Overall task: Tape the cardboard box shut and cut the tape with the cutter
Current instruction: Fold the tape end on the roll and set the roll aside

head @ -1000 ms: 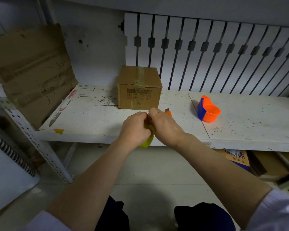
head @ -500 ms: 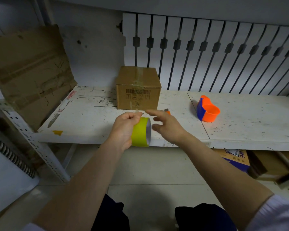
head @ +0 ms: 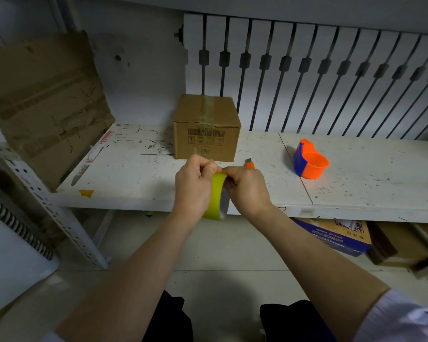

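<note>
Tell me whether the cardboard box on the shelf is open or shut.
Shut. The cardboard box has its top flaps lying flat, with a strip of clear tape along the seam and down its front.

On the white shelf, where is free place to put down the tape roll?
Free: shelf between leaning cardboard and box; also right of the orange dispenser. Crowded: in front of the box, where both hands and the cutter are.

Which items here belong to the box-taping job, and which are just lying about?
Job:
cardboard box
yellow tape roll, held by left hand and right hand
orange cutter, mostly hidden behind the right hand

Lying about:
orange and blue tape dispenser
flattened cardboard sheet
boxes under the shelf
</note>
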Available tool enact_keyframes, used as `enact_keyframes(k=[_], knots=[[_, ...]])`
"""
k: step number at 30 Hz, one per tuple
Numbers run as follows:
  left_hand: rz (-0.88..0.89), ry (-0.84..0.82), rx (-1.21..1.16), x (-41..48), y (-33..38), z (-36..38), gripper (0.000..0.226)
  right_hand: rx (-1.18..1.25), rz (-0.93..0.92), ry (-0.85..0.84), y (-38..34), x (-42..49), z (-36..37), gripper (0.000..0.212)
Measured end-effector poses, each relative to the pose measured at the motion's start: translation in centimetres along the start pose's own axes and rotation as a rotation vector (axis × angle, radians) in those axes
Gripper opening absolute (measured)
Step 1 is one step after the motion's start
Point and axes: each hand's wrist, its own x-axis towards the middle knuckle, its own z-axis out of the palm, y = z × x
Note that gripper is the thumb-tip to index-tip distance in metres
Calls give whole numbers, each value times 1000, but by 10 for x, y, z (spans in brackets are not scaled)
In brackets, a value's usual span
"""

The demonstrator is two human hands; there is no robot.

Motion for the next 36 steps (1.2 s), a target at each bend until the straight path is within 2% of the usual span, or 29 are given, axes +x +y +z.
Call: enact_keyframes(k=[6,9,11,15,19,21,23,24,25,27,33,36], knots=[[82,130,38,-2,-1,3,12,-3,-8,44,-2,-2,4,22],[95,98,97,3,4,2,12,14,20,72,-1,-9,6,16],[44,55,21,4,4,3,12,30,52,65,1,-8,4,17],[-57,69,-204,0,3,4,18,80,117,-48,5,0,-1,20],[-88,88,-229,3,-2,2,20,139,129,-227,8,2,-5,35],[-84,99,-226,5,-4,1,22,400,229,-161,3,6,-13,41],[-76,98,-230,5,-4,0,23,710,365,-86,-5,12,-21,26],[-70,101,-235,4,-3,0,24,752,384,-100,-8,14,-24,15],[-58,105,-239,4,-2,1,25,735,376,-134,-12,14,-25,8],[-39,105,-244,2,1,1,25,725,361,-152,-15,14,-23,13],[-75,83,-235,1,2,0,14,779,418,-24,-15,13,-21,22],[-112,43,-266,2,4,-3,20,753,447,-29,-16,13,-24,23]])
